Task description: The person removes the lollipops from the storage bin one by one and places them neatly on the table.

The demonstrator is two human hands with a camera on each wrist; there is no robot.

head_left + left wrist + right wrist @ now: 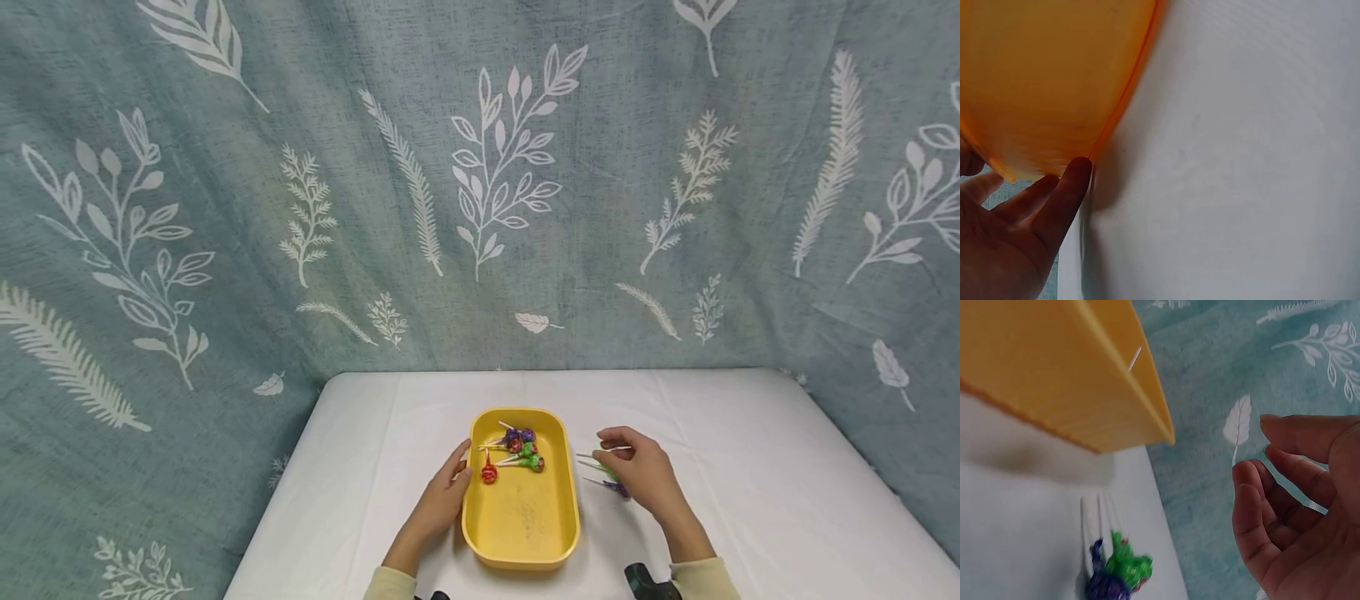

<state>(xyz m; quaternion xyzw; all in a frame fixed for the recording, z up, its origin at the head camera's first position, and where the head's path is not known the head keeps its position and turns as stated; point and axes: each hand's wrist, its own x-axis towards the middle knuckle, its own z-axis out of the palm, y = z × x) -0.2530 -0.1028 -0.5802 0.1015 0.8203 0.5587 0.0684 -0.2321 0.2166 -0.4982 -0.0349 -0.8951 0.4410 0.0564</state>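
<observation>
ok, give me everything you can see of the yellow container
The yellow container is a shallow, open-topped tub, plastic by its look, rectangular with rounded corners. Faint marks show on its floor. It stands upright on the white table, long sides running away from the person. Wrapped lollipops lie in its far half; the near half is bare. The left hand touches its left side.

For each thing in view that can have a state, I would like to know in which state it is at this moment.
Yellow tray: upright, uncovered, partly filled.
Tray lollipops: lying, seemingly wrapped.
Loose lollipops: wrapped, lying outside the tray.
Left hand: touching the tray's side.
Right hand: loosely curled, apparently holding nothing.
Patterned cloth: hanging behind the table.
</observation>
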